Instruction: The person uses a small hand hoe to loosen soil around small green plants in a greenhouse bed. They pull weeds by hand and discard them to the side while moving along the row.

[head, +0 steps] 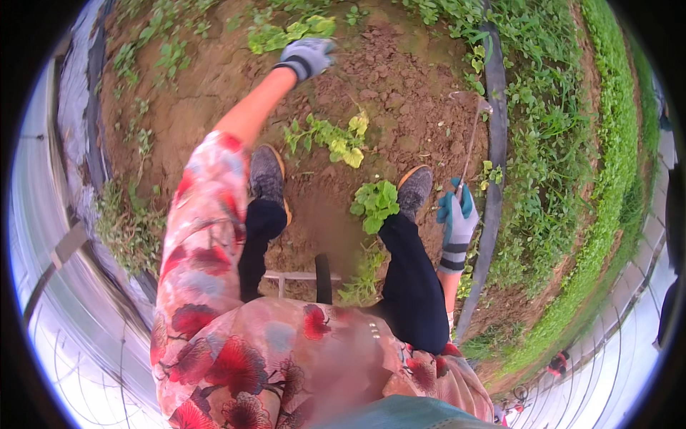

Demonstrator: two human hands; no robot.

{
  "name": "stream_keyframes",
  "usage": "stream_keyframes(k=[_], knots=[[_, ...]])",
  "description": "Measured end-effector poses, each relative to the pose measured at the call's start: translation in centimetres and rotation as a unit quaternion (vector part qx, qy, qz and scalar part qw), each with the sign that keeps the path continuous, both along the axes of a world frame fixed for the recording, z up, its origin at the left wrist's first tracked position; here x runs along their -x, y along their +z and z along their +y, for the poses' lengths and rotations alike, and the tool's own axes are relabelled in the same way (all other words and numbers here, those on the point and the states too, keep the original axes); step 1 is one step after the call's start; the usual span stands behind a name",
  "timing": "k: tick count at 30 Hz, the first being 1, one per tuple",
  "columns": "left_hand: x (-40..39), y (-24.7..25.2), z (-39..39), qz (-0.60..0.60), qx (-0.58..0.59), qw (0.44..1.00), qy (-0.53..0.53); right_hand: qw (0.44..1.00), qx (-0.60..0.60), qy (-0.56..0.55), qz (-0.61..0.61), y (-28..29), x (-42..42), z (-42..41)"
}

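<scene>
My left hand (307, 57), in a grey and teal work glove with black cuff stripes, reaches out over the bare soil. It is beside a low plant with broad yellow-green leaves (278, 36); its fingers are blurred, and whether they grip anything is unclear. At the right, my gloved right hand (459, 217) is closed around a small hand hoe (470, 142). The hoe's thin metal shaft points away from me, its head over loosened soil near a dark flat hose. Between my shoes lie a wilted, partly yellow plant (332, 137) and a rounded leafy green plant (376, 205).
The dark flat hose (496, 102) runs along the right of the soil. Beyond it grow dense weeds (546, 134) and a bright green crop strip (608, 161). Plastic sheeting (80, 96) edges the left side. Behind me are a pale metal frame (281, 277) and a distant person (558, 363).
</scene>
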State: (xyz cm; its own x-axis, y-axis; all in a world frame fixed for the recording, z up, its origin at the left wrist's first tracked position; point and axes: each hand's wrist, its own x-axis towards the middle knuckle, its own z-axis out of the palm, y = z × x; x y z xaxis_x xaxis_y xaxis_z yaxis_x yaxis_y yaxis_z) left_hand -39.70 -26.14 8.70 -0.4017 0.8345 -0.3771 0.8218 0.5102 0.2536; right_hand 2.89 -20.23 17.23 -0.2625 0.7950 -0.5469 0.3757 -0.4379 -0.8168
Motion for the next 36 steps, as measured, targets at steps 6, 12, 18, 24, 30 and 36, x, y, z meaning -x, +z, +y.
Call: stream_keyframes(k=[6, 12, 18, 24, 30, 36], knots=[[5.6, 9.6, -26.8, 0.203, -0.099, 0.964, 0.142, 0.998, -0.053, 0.046, 0.004, 4.1, -0.5, -1.9], [4.9, 15.5, -55.5, 0.327, 0.108, 0.847, 0.405, 0.989, -0.130, 0.074, -0.001, 10.9, -2.4, -3.6], [2.3, 15.5, -63.8, 0.219, 0.189, 0.847, 0.446, 0.970, -0.229, 0.070, 0.047, 18.7, -2.6, -6.5], [1.1, 20.3, -54.2, 0.188, -0.070, 0.907, 0.371, 0.963, -0.236, 0.116, 0.066, 23.3, -1.7, -10.5], [-5.0, 29.1, -45.1, 0.172, -0.227, 0.931, 0.228, 0.914, -0.334, 0.229, 0.016, 24.2, -1.1, -13.1], [-14.3, 31.0, -36.5, -0.083, -0.353, 0.915, 0.180, 0.907, -0.311, 0.264, 0.104, 23.0, 1.6, -14.4]])
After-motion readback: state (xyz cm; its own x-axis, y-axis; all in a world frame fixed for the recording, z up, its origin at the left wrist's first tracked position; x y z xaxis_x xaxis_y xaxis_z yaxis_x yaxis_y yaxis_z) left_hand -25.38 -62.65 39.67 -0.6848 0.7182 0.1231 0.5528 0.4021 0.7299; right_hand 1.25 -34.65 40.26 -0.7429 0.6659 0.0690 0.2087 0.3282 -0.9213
